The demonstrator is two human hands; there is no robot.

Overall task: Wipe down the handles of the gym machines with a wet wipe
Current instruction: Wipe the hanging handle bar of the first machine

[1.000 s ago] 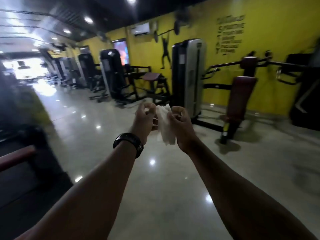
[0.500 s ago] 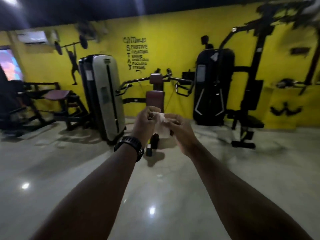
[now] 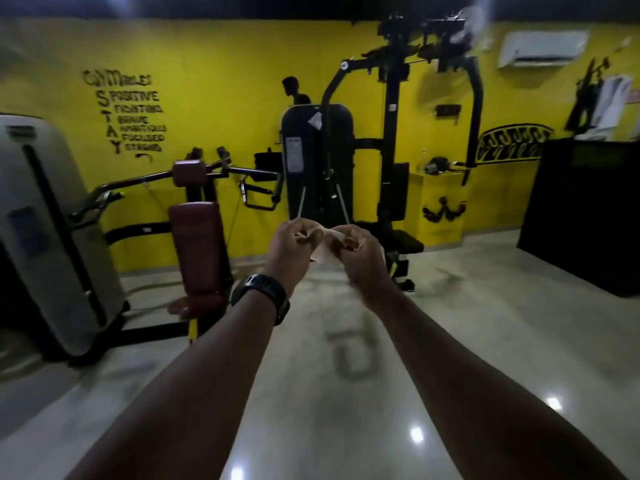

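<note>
Both my arms reach out in front of me at chest height. My left hand (image 3: 289,252), with a black watch on its wrist, and my right hand (image 3: 362,259) pinch a crumpled white wet wipe (image 3: 323,252) between them. Straight ahead stands a black multi-station machine (image 3: 394,161) with a weight stack. To the left is a press machine with a dark red seat (image 3: 199,244) and black handles (image 3: 259,192). My hands are well short of both machines.
A grey weight-stack cover (image 3: 48,230) stands at the far left. A black cabinet (image 3: 585,209) sits at the right against the yellow wall (image 3: 214,81). Glossy floor (image 3: 346,393) lies between me and the machines.
The view has swung right, bringing the black multi-station machine to the centre. My hands stay together on the wipe, which now looks more bunched up.
</note>
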